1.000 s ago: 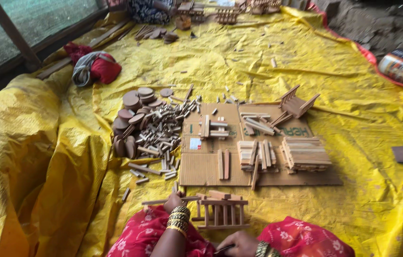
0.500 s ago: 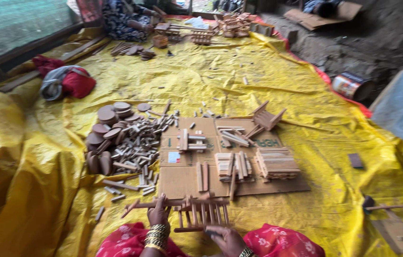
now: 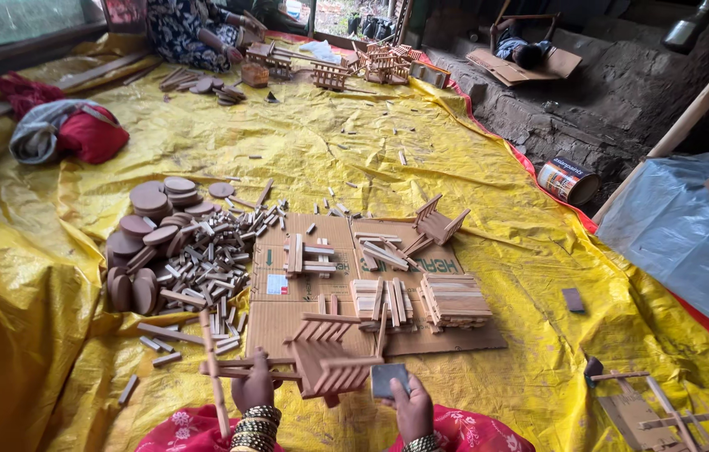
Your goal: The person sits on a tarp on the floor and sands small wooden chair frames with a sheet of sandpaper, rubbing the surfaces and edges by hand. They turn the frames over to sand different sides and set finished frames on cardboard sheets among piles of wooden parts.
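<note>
Left hand (image 3: pixel 254 390) closed around the stick frame of a small wooden chair (image 3: pixel 321 356), held just above the near edge of a cardboard sheet (image 3: pixel 287 318), seat slats tilted toward the camera, back rails pointing away. Long thin stick (image 3: pixel 214 377) standing up beside that hand, touching the frame, running down past the wrist. Gold bangles (image 3: pixel 258 418) stacked on the left wrist. Right hand (image 3: pixel 411 406) just beside the chair, fingers curled under a small flat grey block (image 3: pixel 389 379), thumb on top, block touching the chair's near corner. On the cardboard beyond: loose short sticks (image 3: pixel 308 255), a neat stack of slats (image 3: pixel 455 300) to the right, another slat bundle (image 3: pixel 381 300) in the middle, and a second small chair (image 3: pixel 436 224) tipped on its side at the far right corner. Left of the cardboard, a heap of small wooden blocks (image 3: pixel 199 259) with round wooden discs (image 3: pixel 153 201) around its far and left sides. All on a crumpled yellow tarp (image 3: pixel 371 142). Red and grey bundle of cloth (image 3: pixel 66 130) far left. Tin can (image 3: pixel 566 180) lying on its side at the tarp's right edge. Blue plastic sheet (image 3: pixel 689 243) farther right. Another person in patterned clothing (image 3: pixel 191 33) seated at the far end, near more finished wooden pieces (image 3: pixel 371 63).
</note>
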`<state>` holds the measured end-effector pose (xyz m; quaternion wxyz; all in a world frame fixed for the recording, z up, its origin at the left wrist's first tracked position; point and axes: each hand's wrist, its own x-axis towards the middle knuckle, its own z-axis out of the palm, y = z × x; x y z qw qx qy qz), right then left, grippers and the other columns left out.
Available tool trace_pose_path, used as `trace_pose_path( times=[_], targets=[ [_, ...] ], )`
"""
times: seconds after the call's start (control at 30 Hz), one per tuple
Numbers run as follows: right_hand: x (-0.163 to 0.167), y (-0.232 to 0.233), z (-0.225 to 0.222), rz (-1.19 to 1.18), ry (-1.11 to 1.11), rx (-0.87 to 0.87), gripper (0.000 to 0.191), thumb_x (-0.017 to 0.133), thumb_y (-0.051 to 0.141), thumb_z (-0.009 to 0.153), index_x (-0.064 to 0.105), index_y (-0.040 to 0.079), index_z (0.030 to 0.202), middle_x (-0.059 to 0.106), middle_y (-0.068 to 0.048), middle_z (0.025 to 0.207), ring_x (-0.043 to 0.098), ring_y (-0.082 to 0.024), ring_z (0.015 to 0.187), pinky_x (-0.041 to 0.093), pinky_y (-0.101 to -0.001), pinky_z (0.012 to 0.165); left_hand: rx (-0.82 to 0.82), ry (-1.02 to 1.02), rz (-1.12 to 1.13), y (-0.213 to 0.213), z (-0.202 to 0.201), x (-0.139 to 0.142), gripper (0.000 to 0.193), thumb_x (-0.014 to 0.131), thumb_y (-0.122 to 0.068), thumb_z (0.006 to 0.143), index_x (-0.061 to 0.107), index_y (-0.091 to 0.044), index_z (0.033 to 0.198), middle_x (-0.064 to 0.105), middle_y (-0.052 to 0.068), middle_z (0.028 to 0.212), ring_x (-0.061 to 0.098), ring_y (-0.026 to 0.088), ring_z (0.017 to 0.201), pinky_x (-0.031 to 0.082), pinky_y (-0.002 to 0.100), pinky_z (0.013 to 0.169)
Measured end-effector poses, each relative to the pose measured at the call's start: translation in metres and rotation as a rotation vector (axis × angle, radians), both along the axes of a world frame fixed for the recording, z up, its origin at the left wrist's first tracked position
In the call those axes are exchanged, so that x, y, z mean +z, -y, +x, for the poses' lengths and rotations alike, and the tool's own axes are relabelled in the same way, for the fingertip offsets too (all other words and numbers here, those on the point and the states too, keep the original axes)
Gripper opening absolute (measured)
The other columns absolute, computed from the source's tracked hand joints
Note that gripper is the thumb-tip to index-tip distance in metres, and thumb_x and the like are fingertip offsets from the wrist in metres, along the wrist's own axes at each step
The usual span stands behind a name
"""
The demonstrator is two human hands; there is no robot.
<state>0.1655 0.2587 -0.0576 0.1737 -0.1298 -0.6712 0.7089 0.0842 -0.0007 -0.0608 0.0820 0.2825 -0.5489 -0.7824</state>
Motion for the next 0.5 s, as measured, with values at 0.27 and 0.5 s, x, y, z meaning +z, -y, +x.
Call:
trace_pose_path(
  times=[0.27, 0.5],
  targets=[
    [-0.012, 0.012, -0.016, 0.056, -0.027, -0.075, 0.02, 0.066, 0.018, 0.099, 0.066, 0.0, 0.108, 0.07, -0.003, 0.085, 0.063, -0.009, 0.066, 0.053, -0.0255, 0.055, -0.022, -0.035, 0.22, 0.014, -0.02, -0.045, 0.041, 0.077, -0.036, 0.088, 0.07, 0.0, 0.106, 0.075, 0.016, 0.092, 0.073, 0.024, 0.069, 0.061, 0.035, 0.052],
    [-0.051, -0.011, 0.006, -0.111, 0.043, -0.099, 0.018, 0.062, 0.016, 0.1, 0.06, 0.002, 0.111, 0.072, -0.006, 0.09, 0.069, -0.013, 0.065, 0.057, -0.0273, 0.059, -0.127, -0.119, 0.045, 0.003, -0.007, -0.091, 0.031, 0.072, -0.033, 0.093, 0.073, -0.002, 0.094, 0.071, 0.007, 0.076, 0.063, 0.017, 0.055, 0.05, 0.032, 0.044]
  ],
)
